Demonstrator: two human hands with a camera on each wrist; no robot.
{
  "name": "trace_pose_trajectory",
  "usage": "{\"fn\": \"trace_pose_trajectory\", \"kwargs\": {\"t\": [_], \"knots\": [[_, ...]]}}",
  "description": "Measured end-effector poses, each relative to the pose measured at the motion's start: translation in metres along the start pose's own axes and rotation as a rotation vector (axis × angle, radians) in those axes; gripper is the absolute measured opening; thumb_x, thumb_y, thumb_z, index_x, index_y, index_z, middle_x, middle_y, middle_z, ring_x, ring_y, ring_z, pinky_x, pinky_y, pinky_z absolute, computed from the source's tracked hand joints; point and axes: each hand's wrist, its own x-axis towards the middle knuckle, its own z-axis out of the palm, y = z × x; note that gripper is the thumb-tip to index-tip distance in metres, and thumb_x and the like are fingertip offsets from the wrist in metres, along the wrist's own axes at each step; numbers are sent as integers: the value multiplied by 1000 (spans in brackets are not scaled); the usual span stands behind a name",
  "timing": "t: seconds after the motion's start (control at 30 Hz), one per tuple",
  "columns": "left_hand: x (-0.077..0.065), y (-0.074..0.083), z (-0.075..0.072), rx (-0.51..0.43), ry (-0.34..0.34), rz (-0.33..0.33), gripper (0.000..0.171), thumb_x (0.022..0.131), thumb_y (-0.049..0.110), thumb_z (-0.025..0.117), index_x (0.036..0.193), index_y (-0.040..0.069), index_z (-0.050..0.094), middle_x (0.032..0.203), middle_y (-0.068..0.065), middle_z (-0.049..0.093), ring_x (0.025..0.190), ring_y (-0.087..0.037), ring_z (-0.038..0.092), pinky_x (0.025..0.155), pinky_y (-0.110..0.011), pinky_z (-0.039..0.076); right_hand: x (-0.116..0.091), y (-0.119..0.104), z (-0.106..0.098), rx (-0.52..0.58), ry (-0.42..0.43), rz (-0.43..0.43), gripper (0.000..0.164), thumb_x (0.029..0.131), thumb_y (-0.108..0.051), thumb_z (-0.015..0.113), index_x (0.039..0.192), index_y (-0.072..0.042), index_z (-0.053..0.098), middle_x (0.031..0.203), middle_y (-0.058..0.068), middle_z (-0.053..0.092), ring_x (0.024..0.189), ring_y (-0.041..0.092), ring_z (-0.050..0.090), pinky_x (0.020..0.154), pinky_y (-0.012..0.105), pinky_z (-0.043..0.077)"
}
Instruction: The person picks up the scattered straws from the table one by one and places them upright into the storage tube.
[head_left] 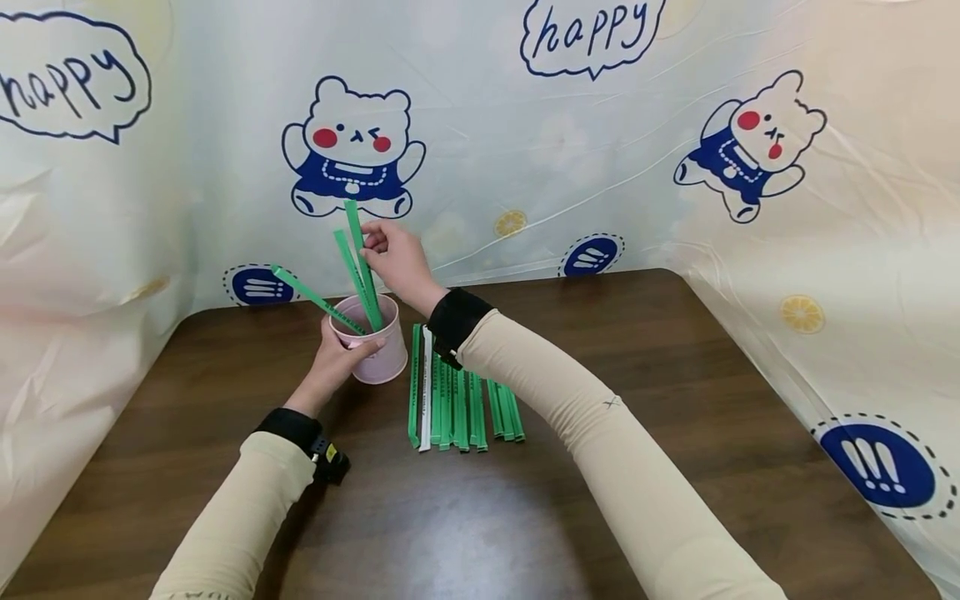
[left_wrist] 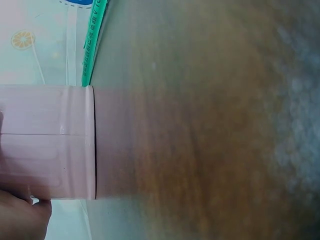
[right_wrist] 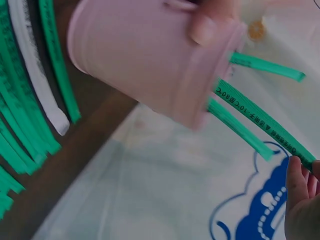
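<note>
My left hand (head_left: pixel 330 367) grips a small pink bucket (head_left: pixel 381 360) standing on the table, its thumb over the near side by the rim. At upper right, my right hand (head_left: pixel 397 260) pinches the upper part of a green wrapped straw (head_left: pixel 352 218), printed with dark writing. That straw's lower end is inside the bucket. Two more green straws stand in it: one (head_left: pixel 347 254) close beside the held one, another (head_left: pixel 303 290) leaning left. In the right wrist view, the right fingertips (right_wrist: pixel 295 172) press on the held straw (right_wrist: pixel 260 117) well above the rim.
To the bucket's right, several green wrapped straws (head_left: pixel 457 417) lie side by side on the brown table (head_left: pixel 637 358), with one white straw (head_left: pixel 427 400) among them. My right forearm (head_left: pixel 570 400) passes over their far ends. A printed curtain (head_left: pixel 480 142) hangs behind the table.
</note>
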Motion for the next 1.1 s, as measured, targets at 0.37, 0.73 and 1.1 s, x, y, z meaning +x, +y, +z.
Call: {"fn": "trace_pose_trajectory", "kwargs": {"t": [0.37,0.73,1.1], "knots": [[3,-6,2,-20,1,-17,101,95,25,63,159,9,-14,166,-25,9,153,-40,19,129,-57,21,-11,21,20,-42,-40,39,32,101,-4,60,133,2,60,114,18,68,105,25,65,88,18,53],[5,-3,2,-14,-1,-20,101,93,22,63,159,8,-14,166,-26,8,153,-40,18,128,-58,20,-15,31,24,-96,-100,61,35,102,-4,56,137,0,58,116,17,67,109,25,66,90,23,53],[1,1,0,2,23,-14,103,94,28,65,160,10,-12,168,-25,10,153,-39,19,128,-58,21,-17,42,-18,-174,-150,91,36,105,-8,52,139,1,54,125,19,63,115,28,61,98,33,50]]}}
